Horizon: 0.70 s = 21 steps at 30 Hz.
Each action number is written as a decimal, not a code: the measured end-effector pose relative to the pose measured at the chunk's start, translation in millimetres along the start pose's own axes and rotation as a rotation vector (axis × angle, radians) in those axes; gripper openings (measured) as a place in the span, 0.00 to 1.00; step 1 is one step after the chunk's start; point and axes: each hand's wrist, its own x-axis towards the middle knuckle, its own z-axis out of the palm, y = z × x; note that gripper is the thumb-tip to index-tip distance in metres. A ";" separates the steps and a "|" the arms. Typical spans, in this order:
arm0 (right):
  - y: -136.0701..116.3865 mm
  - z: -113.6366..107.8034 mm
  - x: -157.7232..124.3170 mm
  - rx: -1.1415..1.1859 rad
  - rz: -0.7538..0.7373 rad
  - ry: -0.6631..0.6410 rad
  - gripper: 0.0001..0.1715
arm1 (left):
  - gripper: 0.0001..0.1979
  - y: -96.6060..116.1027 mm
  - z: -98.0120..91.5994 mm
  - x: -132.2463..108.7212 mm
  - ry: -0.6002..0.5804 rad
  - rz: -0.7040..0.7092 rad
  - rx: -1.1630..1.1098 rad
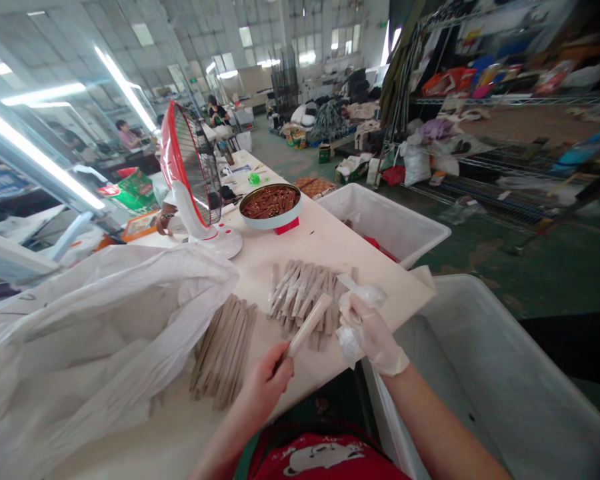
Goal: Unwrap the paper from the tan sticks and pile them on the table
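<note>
Now then, the bare left hand (pixel 265 387) is clenched around a smooth pale flat stick (pixel 307 327), tilted up over the white table (pixel 360 260). The right hand (pixel 365 333), in a crinkly clear plastic glove (pixel 375 350), is half-curled just beside it; whether it grips anything, can't tell. Ribbed beige strips (pixel 300 300) heap at twelve o'clock, another stack (pixel 223 350) at nine.

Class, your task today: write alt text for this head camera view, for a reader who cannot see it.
A person's bare left hand grips a pale strip above a white table, beside a pile of similar strips. The right hand, in a loose plastic glove, is close by. A round tray of brown strips and a red-and-white fan stand farther along the table.
</note>
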 end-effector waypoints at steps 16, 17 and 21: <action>4.3 -0.8 -14.1 -0.091 -0.060 -0.109 0.19 | 0.19 -8.6 8.6 -13.8 0.194 0.171 0.341; 5.2 -1.1 -14.9 -0.107 -0.054 -0.117 0.18 | 0.19 -9.4 7.8 -15.2 0.203 0.173 0.339; 8.8 -2.7 -16.0 -0.155 -0.087 -0.132 0.19 | 0.19 -9.9 7.3 -22.9 0.212 0.158 0.312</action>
